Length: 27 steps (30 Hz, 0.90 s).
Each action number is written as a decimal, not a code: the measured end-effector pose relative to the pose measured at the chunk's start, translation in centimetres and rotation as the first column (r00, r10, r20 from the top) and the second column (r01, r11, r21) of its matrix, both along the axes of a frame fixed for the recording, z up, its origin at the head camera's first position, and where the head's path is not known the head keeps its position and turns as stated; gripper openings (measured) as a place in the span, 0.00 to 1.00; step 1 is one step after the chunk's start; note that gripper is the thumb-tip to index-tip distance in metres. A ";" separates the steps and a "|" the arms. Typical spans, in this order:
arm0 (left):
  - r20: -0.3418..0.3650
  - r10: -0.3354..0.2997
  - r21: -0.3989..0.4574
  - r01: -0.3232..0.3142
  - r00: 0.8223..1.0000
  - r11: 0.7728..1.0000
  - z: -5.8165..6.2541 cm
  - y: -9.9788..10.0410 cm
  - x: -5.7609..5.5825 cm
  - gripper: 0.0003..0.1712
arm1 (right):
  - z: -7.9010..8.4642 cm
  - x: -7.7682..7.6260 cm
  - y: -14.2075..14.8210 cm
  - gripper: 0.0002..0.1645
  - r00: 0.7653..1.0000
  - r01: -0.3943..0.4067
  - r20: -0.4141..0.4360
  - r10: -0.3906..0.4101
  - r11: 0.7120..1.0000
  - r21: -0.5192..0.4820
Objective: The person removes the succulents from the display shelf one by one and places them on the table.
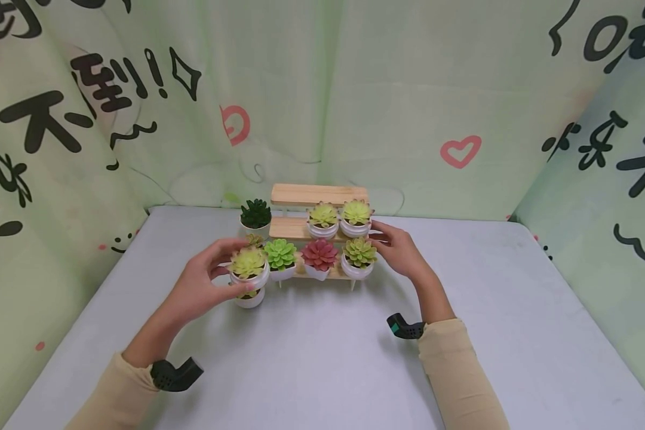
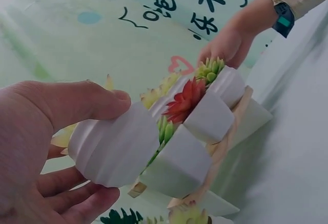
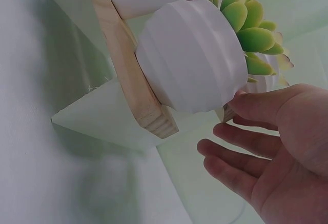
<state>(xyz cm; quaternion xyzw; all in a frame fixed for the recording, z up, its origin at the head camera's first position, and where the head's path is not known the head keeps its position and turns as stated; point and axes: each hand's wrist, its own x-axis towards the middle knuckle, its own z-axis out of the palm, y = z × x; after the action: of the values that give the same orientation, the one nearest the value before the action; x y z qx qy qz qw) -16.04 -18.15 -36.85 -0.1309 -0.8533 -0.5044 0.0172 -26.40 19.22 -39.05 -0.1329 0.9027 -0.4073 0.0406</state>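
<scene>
Here, the left hand (image 1: 204, 280) is clamped, thumb against fingers, around a round, ribbed white pot (image 2: 115, 144) bearing a pale yellow-green succulent (image 1: 248, 263). Right of that grip stands a three-tiered pale wooden stand (image 1: 319, 194). At its far end, the right hand (image 1: 402, 251), thumb and fingers apart, is at another ribbed white pot (image 3: 192, 55); contact is unclear.

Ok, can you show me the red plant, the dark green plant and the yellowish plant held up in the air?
Red plant (image 1: 320, 255): head view, on its leaves.
Dark green plant (image 1: 255, 213): head view, on its leaves.
Yellowish plant (image 2: 115, 144): left wrist view, on its white pot's side.
</scene>
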 end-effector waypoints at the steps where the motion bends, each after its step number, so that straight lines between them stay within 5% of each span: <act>1: 0.002 -0.004 -0.004 0.004 1.000 1.000 -0.1 0.0 0.1 0.41 | 0.0 0.0 0.0 0.32 1.000 0.000 0.001 0.000 1.000 0.000; 18: 0.050 -0.117 -0.021 0.118 0.992 0.993 -2.3 1.6 0.6 0.38 | 0.0 0.0 -0.1 0.32 1.000 0.001 0.000 -0.001 1.000 -0.003; 27: 0.069 -0.222 -0.003 0.222 0.973 0.975 -3.6 2.5 0.7 0.38 | 0.1 0.1 -0.1 0.32 1.000 -0.005 -0.002 0.005 1.000 -0.006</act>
<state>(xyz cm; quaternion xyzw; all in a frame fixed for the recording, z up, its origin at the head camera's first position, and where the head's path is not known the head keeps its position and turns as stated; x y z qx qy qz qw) -15.31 -15.69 -40.41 -0.2083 -0.8361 -0.5028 -0.0692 -26.34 19.17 -38.99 -0.1360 0.9012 -0.4095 0.0404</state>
